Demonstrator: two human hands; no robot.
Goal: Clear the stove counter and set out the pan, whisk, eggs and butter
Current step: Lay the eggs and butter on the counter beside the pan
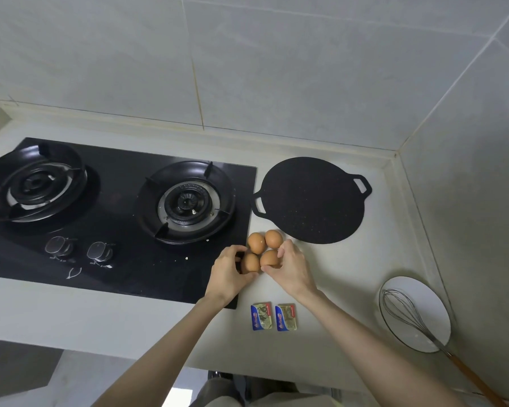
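Head view: left hand (228,274) and right hand (291,270) each cup a near egg, bunching the four eggs (256,243) beside the pan (312,201), likely so none rolls; butter (261,316) lies nearer.

Counter (335,274) open btwn eggs (256,242) & butter (262,316); pan (312,201) blocks behind.

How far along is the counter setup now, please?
Nearly done. The pan lies right of the stove, the whisk rests on a white plate, and two butter packets sit near the front of the counter. The left hand and right hand each hold one of the four clustered eggs. Only settling those seems left.
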